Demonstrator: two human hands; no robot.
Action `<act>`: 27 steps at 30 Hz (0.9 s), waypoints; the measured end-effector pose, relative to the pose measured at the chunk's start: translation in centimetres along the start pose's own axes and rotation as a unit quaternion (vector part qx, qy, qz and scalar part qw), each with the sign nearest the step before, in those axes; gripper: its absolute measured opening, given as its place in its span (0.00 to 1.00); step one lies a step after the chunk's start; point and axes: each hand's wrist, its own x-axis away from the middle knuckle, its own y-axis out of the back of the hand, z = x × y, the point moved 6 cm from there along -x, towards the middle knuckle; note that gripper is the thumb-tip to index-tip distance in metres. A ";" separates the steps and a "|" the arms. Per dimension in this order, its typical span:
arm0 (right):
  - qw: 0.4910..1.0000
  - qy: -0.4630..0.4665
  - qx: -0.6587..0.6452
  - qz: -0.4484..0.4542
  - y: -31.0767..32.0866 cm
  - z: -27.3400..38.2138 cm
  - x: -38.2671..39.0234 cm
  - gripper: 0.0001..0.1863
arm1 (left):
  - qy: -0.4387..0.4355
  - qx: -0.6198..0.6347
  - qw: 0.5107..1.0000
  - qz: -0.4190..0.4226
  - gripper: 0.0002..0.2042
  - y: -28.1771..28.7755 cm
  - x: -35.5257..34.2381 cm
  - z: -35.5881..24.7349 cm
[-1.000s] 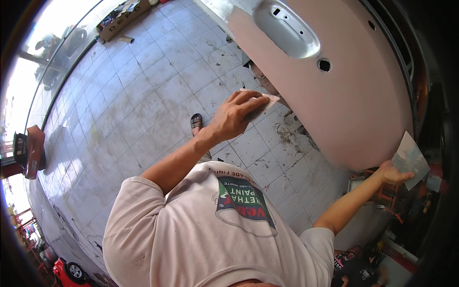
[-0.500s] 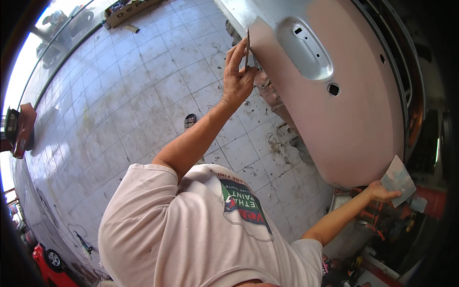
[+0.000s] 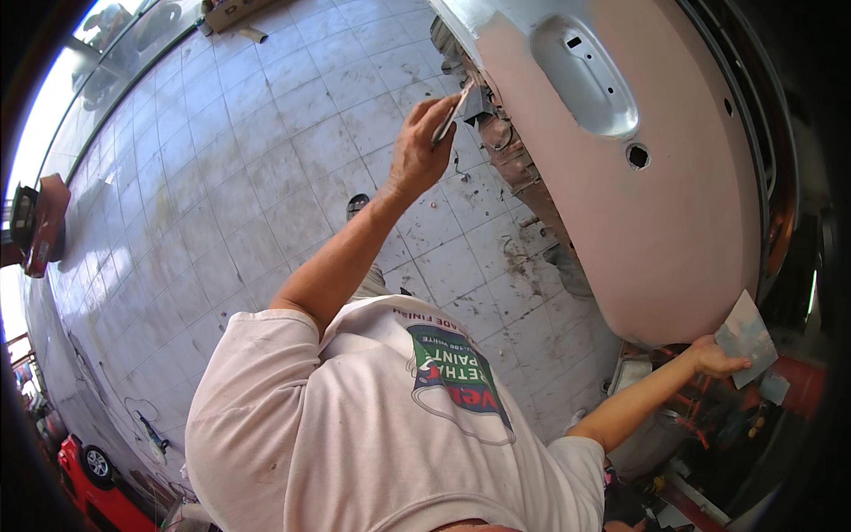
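Observation:
My left hand is closed round a thin flat putty spreader, seen nearly edge-on, with pinkish material at its tip. It is held off the left edge of a car body panel coated in dull pink filler. A bare grey recess with small holes lies in that panel, and a round hole sits below it. At the panel's lower right corner, my right hand grips a square flat plate smeared with grey and pinkish putty. My right fingers are partly hidden beneath the plate.
Stained pale tiles cover the floor. Exposed, ragged car parts run along the panel's left edge. Beside my right forearm stands clutter with a red box. A red toy-like car shows at lower left, and a cardboard box at the top.
My left hand with the spreader has drawn away from the panel's edge, leftward and downward, and the spreader has tilted. My right hand still holds the plate in nearly the same place.

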 end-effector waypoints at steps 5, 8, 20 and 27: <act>1.000 -0.008 -0.012 0.016 0.2 -1.1 -0.7 0.44 | -0.087 -0.075 0.993 0.020 0.26 0.4 -4.2 -1.0; 1.000 -0.017 -0.014 0.022 1.1 -1.9 -1.3 0.45 | -0.136 -0.112 0.984 0.037 0.26 -0.8 -3.4 -1.7; 1.000 -0.010 0.022 0.013 -0.4 0.5 -0.1 0.44 | -0.275 -0.240 0.926 0.090 0.32 1.0 -8.1 3.1; 0.998 -0.039 0.053 -0.014 -0.1 1.0 -0.1 0.42 | -0.284 -0.171 0.936 0.117 0.30 2.9 -7.1 5.2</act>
